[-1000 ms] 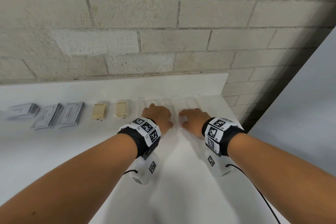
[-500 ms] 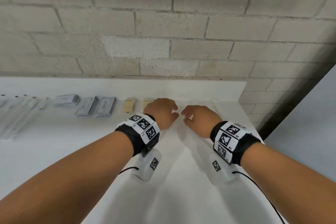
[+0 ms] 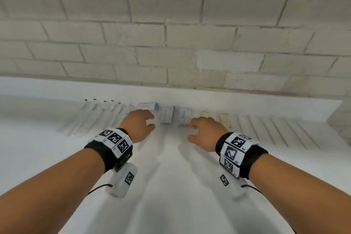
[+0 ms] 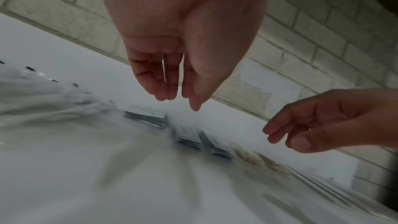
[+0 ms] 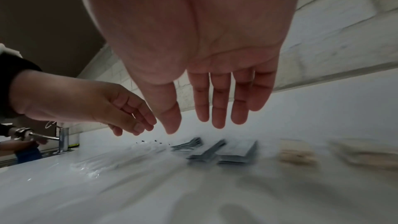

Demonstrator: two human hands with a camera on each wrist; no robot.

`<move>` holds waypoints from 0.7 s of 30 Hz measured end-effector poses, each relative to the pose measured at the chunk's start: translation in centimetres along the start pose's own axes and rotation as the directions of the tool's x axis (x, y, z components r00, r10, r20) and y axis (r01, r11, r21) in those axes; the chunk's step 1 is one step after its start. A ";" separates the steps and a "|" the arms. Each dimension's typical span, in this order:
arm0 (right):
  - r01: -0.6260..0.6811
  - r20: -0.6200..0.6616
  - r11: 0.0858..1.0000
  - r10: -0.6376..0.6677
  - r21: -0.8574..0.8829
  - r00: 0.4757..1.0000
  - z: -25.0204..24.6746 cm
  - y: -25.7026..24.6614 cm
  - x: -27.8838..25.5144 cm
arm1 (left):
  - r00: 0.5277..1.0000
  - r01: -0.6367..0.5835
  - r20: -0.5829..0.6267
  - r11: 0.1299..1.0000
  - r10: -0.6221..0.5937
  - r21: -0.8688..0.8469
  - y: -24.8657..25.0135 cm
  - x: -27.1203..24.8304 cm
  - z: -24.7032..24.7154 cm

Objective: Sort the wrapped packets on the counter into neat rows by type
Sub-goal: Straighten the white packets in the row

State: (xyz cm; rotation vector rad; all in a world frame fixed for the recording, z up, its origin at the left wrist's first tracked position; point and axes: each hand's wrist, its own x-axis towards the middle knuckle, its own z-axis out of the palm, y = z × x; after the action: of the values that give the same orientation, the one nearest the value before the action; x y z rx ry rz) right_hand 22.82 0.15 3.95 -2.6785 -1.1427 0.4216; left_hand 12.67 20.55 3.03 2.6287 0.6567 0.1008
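Bare white counter stretched nearest, with open room between the forearms. Above it, the left hand and right hand hovered with loosely spread fingers, holding nothing. Beyond them the wrapped packets lay in a row along the counter's back edge, under a block wall.

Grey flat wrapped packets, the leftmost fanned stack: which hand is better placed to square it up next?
Probably the left hand: it hovers open beside the leftmost stack of grey flat wrapped packets. The right hand hangs open nearer the tan packets.
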 end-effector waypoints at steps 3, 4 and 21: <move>-0.047 0.030 0.998 0.048 -0.038 0.998 0.7 -5.1 5.2 | 0.998 0.028 0.059 0.999 -0.029 0.026 -4.7 2.8 -1.6; -0.061 0.021 0.998 0.062 -0.033 0.998 1.1 -6.4 6.9 | 0.997 0.029 0.075 0.999 -0.031 0.031 -5.8 4.0 -1.7; -0.190 -0.070 0.954 0.179 -0.231 0.981 3.5 -11.6 20.1 | 0.988 -0.015 0.155 1.000 0.018 -0.017 -10.1 14.5 0.5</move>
State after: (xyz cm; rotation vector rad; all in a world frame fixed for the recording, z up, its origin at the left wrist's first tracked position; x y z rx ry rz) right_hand 27.11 22.91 0.38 -2.9996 -0.9885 0.2603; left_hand 21.17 35.12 -2.15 2.5949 0.5786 -0.0923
